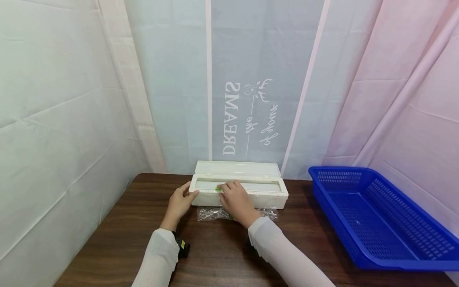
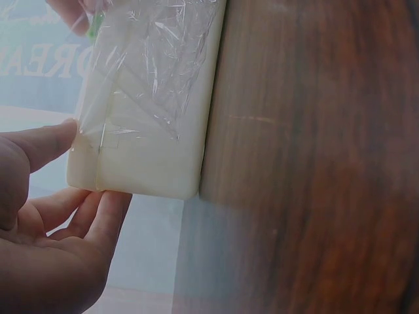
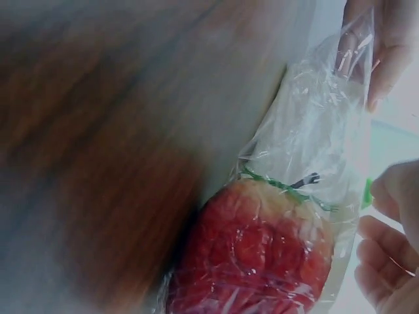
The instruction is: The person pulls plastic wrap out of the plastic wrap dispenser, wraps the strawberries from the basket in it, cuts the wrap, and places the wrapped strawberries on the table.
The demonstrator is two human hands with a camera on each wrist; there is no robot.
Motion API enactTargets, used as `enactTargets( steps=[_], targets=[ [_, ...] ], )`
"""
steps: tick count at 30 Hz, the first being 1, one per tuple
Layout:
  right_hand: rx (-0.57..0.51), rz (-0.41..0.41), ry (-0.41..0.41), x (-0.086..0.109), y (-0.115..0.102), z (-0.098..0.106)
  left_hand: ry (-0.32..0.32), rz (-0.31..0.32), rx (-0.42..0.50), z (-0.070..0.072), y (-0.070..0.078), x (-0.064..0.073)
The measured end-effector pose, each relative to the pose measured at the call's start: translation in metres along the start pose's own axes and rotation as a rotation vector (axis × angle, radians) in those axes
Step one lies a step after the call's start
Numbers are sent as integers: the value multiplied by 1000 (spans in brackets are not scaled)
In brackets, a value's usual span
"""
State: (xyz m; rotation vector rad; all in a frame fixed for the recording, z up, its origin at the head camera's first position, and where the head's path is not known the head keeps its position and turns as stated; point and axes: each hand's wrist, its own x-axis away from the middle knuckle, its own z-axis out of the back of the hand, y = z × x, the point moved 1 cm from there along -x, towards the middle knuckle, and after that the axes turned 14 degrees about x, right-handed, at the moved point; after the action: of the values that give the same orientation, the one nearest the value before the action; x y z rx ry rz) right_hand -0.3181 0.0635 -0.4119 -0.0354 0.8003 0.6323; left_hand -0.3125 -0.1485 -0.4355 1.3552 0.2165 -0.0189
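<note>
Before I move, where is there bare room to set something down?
Bare: table left of the left sleeve, between it and the right sleeve, and between box and basket; basket floor too. Crowded: the box's left end, under the left hand; its opening, under the right hand; its front, along clear plastic.

- Left hand and right hand are bare
- Left sleeve and right sleeve are white
- Beside the left sleeve I see a boxy black device, yellow label showing
</note>
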Motion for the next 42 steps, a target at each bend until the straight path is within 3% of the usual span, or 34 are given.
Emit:
enactTargets(
  steps=[8, 20, 42],
  targets=[
    [-163, -21, -19, -3, -2, 3, -6, -2, 1, 0, 0, 0],
    [-71, -82, -106, -6, -5, -2, -10, 2, 8, -1, 1, 1],
    [-47, -47, -55, -8, -6, -9, -2, 14, 4, -1, 0, -1]
  ],
)
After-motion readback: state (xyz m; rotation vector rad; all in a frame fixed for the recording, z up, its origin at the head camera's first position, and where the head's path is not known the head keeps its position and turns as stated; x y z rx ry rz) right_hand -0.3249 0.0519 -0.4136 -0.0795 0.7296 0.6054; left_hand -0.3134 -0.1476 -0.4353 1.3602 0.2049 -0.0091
